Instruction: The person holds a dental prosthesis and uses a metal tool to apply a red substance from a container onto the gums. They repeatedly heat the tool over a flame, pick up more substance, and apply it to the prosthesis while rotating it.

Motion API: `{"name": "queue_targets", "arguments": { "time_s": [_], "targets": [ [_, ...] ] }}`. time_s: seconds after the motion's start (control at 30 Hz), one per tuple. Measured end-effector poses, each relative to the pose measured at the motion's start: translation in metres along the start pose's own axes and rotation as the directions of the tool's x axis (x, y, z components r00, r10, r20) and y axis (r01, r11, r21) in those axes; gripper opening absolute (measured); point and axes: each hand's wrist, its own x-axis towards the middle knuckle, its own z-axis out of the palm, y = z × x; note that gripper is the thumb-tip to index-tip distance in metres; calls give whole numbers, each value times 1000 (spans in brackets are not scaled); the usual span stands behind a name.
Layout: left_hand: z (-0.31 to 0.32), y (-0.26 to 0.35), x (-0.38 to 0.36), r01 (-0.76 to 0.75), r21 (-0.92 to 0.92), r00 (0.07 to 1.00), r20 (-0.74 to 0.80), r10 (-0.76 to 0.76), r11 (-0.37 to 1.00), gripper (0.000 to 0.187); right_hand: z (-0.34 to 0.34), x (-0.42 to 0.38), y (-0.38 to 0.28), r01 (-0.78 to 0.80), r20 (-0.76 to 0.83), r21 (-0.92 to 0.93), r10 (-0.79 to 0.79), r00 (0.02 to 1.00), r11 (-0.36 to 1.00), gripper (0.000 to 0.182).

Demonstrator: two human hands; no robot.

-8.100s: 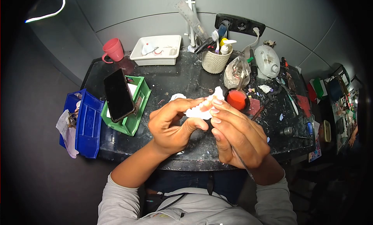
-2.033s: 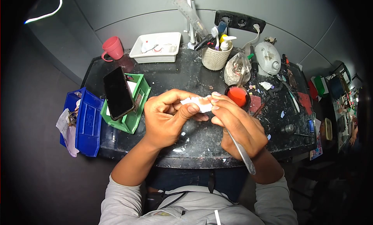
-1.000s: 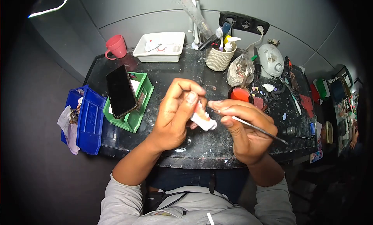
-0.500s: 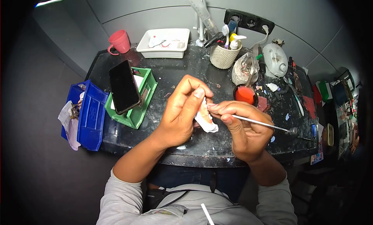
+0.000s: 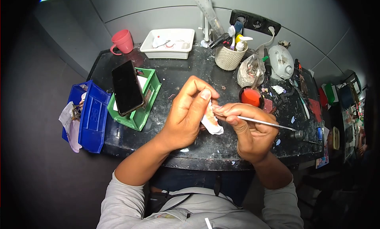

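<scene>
My left hand [image 5: 185,118] grips a small white piece [image 5: 213,127] with a beige-pink inner face, thumb on its upper end. It looks like a dental cast. My right hand [image 5: 253,132] pinches a thin metal tool [image 5: 269,123] like a pen. The tool's handle points to the right, and its working tip is hidden by the fingers close to the white piece. Both hands are over the front middle of the dark table [image 5: 186,78]. Behind my right hand is a dark-rimmed pot with red content [image 5: 251,97].
A phone [image 5: 127,88] leans on a green bin [image 5: 152,90], beside a blue bin [image 5: 94,122]. At the back are a pink mug [image 5: 123,42], a white tray [image 5: 167,54], a beige holder [image 5: 228,59], a plastic bag [image 5: 251,71] and a power strip [image 5: 255,21]. Scraps lie at right.
Both hands keep their holds. My left hand and the white piece sit very slightly farther right in view, and the background has shifted slightly the same way.
</scene>
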Motion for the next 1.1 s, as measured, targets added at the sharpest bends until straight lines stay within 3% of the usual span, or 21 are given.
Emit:
{"name": "queue_targets", "arguments": {
  "time_s": [0.1,0.2,0.27,0.53,0.63,0.7,0.83,0.9,1.1],
  "targets": [
    [0,-2,1,-34,6,999,-14,34,999,19,-5,2,0,64,94,-104,-55,994,992,10],
    [-1,0,1,-25,16,1000,2,25,1000,19,-2,2,0,38,86,-15,-36,996,999,10],
    [-2,1,0,-2,24,1000,6,2,1000,19,3,1,0,-34,-31,89,37,999,995,9],
    [-2,-4,1,-29,17,1000,-4,29,999,19,-13,8,-2,0,186,-92,17,982,996,13],
    [-3,-2,1,-15,31,1000,7,14,999,20,-13,8,1,33,186,-55,-23,982,998,10],
    [-5,-2,1,12,-16,999,45,-11,1000,20,-9,5,0,-134,66,162,124,990,978,10],
    [-4,-4,2,0,50,1000,22,-1,999,21,-5,6,-1,-138,24,163,136,990,977,10],
    [-5,-5,2,17,8,1000,24,-17,1000,21,-13,9,1,-42,153,8,41,987,999,10],
    [-5,-2,2,85,-74,995,56,-81,994,22,-16,8,-1,-113,177,84,97,979,990,10]
  ]
}}
